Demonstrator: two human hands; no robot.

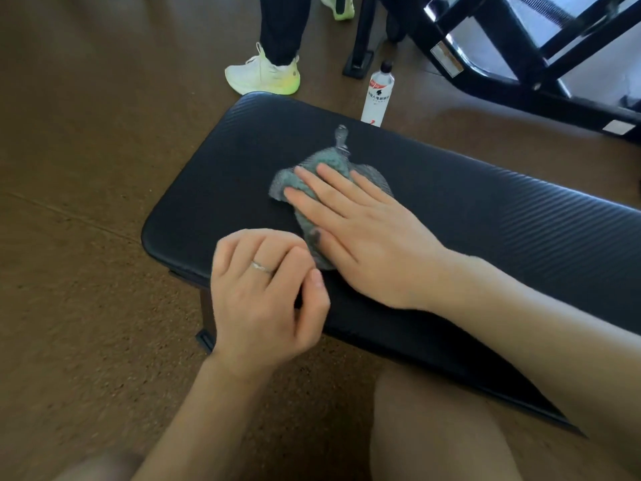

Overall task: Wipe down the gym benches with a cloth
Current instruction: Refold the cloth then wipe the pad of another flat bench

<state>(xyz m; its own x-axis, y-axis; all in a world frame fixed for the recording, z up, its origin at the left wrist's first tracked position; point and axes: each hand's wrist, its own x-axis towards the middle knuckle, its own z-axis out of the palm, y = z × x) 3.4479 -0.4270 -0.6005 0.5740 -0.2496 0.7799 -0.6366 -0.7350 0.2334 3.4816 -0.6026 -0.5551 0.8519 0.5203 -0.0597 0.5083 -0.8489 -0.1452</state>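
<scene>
A: The right hand (pixel 360 230) is laid flat on the cloth (pixel 314 189), fingers straight and spread, so the cloth is pressed onto the bench (pixel 485 216) and not gripped.

B: And the left hand (pixel 267 289)?

A: It is held loosely curled at the near edge of the pad, just beside the cloth's near corner. Nothing is seen to be held in it.

B: Where is the cloth placed on the bench?

A: Toward the left end of the pad, roughly mid-width. The pad's long axis is run from that rounded end away to the right, so most of the surface judged left to wipe lies rightward of the pressing hand. A sweep along that axis is called for, and the right hand is the one already placed for it.

B: Any containers?

A: One bottle (pixel 377 93) is stood on the floor (pixel 86 168) just beyond the pad's far edge, cap on. Its contents cannot be made out.
</scene>
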